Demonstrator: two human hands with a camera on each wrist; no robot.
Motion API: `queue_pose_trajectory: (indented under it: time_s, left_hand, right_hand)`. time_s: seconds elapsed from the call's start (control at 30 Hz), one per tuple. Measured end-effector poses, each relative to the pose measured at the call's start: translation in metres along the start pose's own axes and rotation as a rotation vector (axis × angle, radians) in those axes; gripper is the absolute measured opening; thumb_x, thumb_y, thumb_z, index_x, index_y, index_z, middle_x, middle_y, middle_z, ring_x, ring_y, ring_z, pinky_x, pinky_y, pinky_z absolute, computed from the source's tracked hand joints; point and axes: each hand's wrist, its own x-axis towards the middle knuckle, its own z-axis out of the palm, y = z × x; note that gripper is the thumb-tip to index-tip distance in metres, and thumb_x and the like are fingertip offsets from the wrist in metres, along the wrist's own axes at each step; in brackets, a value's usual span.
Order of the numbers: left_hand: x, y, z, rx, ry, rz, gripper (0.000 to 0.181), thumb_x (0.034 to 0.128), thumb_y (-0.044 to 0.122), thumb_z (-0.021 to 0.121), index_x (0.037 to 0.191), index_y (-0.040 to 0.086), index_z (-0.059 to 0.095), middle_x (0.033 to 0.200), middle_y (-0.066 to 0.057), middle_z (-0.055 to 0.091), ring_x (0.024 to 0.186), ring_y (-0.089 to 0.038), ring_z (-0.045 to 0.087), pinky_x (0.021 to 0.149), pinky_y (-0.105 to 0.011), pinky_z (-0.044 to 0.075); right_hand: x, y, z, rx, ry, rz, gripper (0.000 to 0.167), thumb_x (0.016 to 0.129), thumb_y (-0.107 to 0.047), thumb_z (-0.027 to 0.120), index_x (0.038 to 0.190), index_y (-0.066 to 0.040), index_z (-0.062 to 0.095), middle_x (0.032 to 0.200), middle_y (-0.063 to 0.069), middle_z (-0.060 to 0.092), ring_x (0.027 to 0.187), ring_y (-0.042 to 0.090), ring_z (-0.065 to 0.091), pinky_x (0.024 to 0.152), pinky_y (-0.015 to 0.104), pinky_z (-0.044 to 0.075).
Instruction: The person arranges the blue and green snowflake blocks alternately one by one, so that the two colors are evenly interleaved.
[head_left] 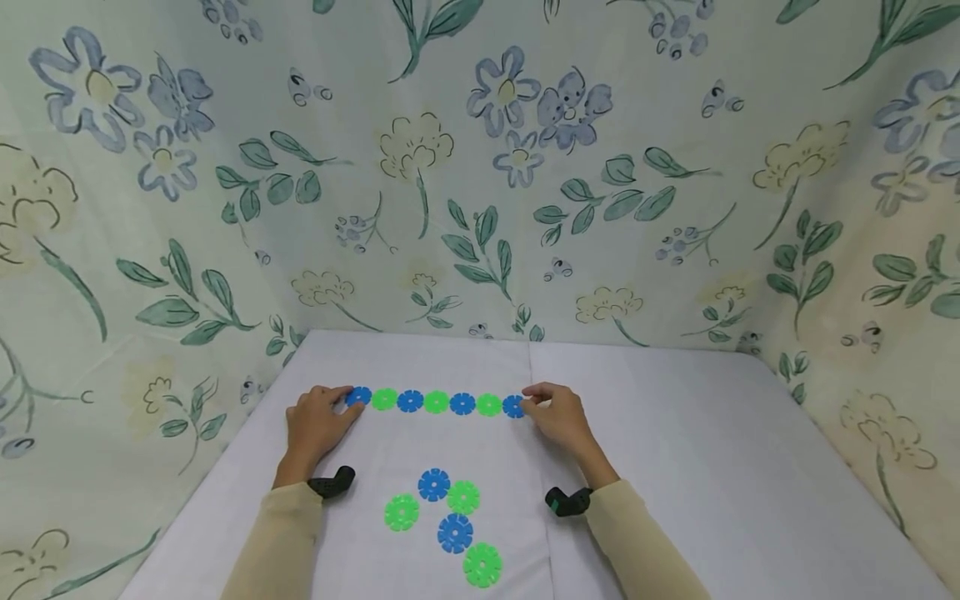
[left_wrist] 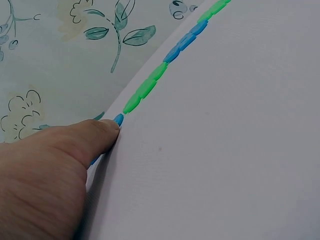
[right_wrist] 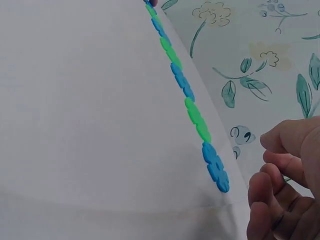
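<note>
A straight row of notched flat discs, alternating blue and green, lies on the white cloth. At its left end my left hand (head_left: pixel 316 423) holds a blue disc (head_left: pixel 359 397) between thumb and index finger; in the left wrist view the thumb of that hand (left_wrist: pixel 55 172) covers much of this disc (left_wrist: pixel 119 119). My right hand (head_left: pixel 564 423) is beside the blue disc at the right end (head_left: pixel 513 407). The right wrist view has this hand (right_wrist: pixel 290 182) a little apart from that disc (right_wrist: pixel 216 167), its fingers loosely bent and holding nothing.
Nearer the body lie loose discs, two blue (head_left: pixel 433 484) (head_left: pixel 455 533) and three green (head_left: pixel 401 512) (head_left: pixel 463 497) (head_left: pixel 482 566). A floral curtain (head_left: pixel 480 233) rises behind the white-covered table (head_left: pixel 675 467) and along its sides.
</note>
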Motion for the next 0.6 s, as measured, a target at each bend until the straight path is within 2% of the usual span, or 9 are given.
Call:
queue_pose_trajectory:
  time_s: [0.17,0.33,0.6]
  left_hand:
    - [0.0,-0.001,0.002,0.001,0.004,0.007,0.051,0.0923,0.045,0.069,0.133,0.016,0.065,0.124,-0.019,0.064,0.114,-0.04,0.056,0.087,-0.054,0.036]
    - [0.002,-0.002,0.003,0.001,-0.003,-0.001,0.051,0.0924,0.046,0.068,0.134,0.016,0.065,0.125,-0.019,0.063,0.114,-0.039,0.056,0.088,-0.054,0.036]
    - [0.002,-0.004,0.003,0.004,-0.01,-0.004,0.052,0.0924,0.046,0.068,0.134,0.016,0.065,0.125,-0.019,0.063,0.114,-0.04,0.056,0.088,-0.055,0.036]
  right_hand:
    - [-0.008,-0.013,-0.005,0.025,-0.015,-0.051,0.027,0.091,-0.026,0.072,0.115,-0.013,0.073,0.1,0.003,0.066,0.066,0.017,0.059,0.061,0.028,0.051]
    - [-0.013,-0.025,-0.008,0.05,-0.027,-0.068,0.028,0.09,-0.029,0.073,0.115,-0.015,0.073,0.099,0.001,0.065,0.065,0.018,0.058,0.06,0.029,0.05]
    - [-0.028,-0.034,-0.013,0.11,-0.039,-0.118,0.018,0.091,-0.03,0.073,0.108,-0.023,0.074,0.096,-0.001,0.065,0.064,0.019,0.058,0.058,0.028,0.051]
